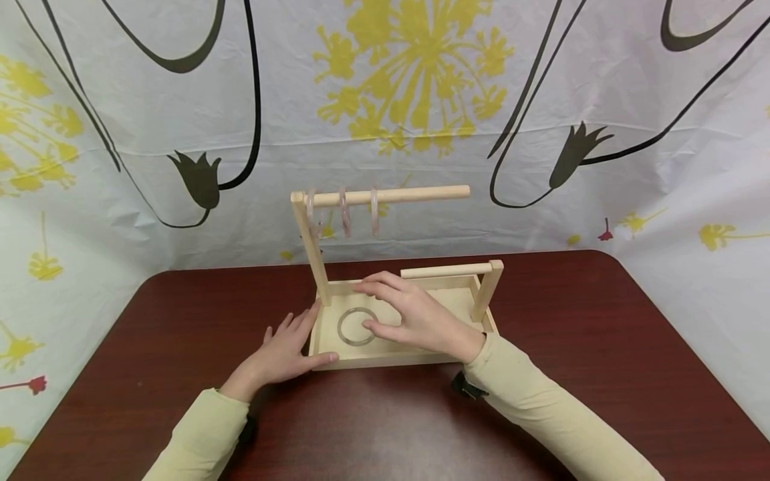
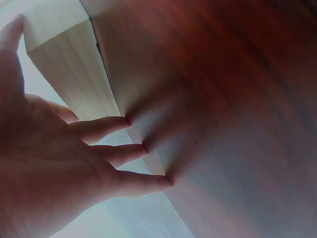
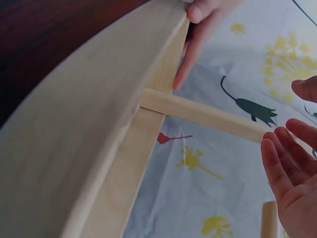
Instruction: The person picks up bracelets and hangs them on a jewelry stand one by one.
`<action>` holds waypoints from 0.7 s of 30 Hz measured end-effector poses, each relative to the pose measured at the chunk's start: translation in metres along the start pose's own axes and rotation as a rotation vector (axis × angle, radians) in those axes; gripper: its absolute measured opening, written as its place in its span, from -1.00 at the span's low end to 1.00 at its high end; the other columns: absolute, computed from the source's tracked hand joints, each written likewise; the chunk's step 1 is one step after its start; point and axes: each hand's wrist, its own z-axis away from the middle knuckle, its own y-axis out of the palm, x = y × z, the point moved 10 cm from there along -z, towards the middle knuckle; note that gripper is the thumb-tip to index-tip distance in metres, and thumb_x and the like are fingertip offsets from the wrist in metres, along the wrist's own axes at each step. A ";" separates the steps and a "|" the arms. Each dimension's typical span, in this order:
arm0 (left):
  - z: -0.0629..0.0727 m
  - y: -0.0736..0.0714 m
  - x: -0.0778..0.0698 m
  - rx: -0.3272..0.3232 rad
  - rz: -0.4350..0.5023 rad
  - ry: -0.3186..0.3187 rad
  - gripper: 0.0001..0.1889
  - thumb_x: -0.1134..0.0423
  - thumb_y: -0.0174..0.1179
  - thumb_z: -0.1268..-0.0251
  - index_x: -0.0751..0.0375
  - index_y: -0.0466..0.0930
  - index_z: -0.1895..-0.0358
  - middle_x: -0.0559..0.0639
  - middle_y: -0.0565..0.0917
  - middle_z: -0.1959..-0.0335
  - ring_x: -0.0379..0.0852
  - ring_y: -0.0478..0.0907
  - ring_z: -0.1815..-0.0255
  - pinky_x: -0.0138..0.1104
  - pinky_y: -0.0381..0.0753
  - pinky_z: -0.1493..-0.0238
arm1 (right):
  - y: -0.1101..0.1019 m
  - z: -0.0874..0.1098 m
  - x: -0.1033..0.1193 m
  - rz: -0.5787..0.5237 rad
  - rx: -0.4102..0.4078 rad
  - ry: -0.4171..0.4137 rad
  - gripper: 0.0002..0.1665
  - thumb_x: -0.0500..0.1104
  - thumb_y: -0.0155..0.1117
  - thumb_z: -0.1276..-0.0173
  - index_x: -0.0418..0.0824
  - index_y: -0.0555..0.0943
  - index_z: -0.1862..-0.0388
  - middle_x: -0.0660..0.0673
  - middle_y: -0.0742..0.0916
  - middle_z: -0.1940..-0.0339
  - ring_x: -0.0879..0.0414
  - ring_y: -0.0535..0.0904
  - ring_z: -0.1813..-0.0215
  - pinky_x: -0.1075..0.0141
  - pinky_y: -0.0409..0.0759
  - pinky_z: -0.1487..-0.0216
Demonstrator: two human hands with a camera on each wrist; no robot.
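My left hand (image 1: 285,354) steadies the left end of a wooden tray stand (image 1: 385,362), thumb on its front corner and fingers along the side. Over the tray hovers my right hand (image 1: 412,317), fingers spread and loosely bent, holding nothing; the right wrist view also shows that hand (image 3: 294,171) without anything in it. Just left of its thumb, a greyish bangle (image 1: 339,327) lies flat on the tray floor. Three pinkish bangles hang on the tall upper rod (image 1: 421,194): one bangle (image 1: 310,214) by the post, another bangle (image 1: 345,214), and a third bangle (image 1: 375,214).
A shorter post (image 1: 487,294) at the tray's right end carries a low rod (image 1: 445,270) pointing left, close above my right hand. The tall post (image 1: 313,257) rises at the left end. Around the stand is a dark red table (image 1: 385,421), with a patterned cloth (image 1: 385,160) behind.
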 end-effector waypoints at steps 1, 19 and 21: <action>0.000 0.000 0.000 0.001 0.000 0.000 0.09 -0.35 0.16 -0.18 0.18 -0.20 -0.57 0.36 0.12 -0.46 0.48 -0.07 -0.43 0.45 -0.13 -0.17 | 0.002 0.000 -0.001 -0.001 0.008 0.006 -0.50 -0.19 0.36 -0.27 -0.24 0.54 -0.18 -0.05 0.58 -0.12 0.20 0.51 -0.10 0.35 0.46 -0.10; 0.000 0.000 0.002 -0.008 -0.008 0.011 0.09 -0.35 0.17 -0.17 0.18 -0.17 -0.57 0.35 0.14 -0.45 0.48 -0.04 -0.42 0.45 -0.11 -0.17 | 0.040 0.009 -0.022 0.016 0.131 0.161 -0.40 -0.11 0.40 -0.23 -0.22 0.51 -0.24 -0.06 0.55 -0.18 0.12 0.46 -0.22 0.26 0.40 -0.22; -0.001 0.000 0.002 -0.011 -0.010 0.014 0.09 -0.35 0.17 -0.18 0.18 -0.17 -0.57 0.34 0.15 -0.45 0.48 -0.03 -0.42 0.45 -0.10 -0.16 | 0.045 0.010 -0.026 0.027 0.156 0.191 -0.38 -0.07 0.39 -0.24 -0.21 0.50 -0.25 -0.06 0.55 -0.19 0.12 0.44 -0.23 0.24 0.40 -0.22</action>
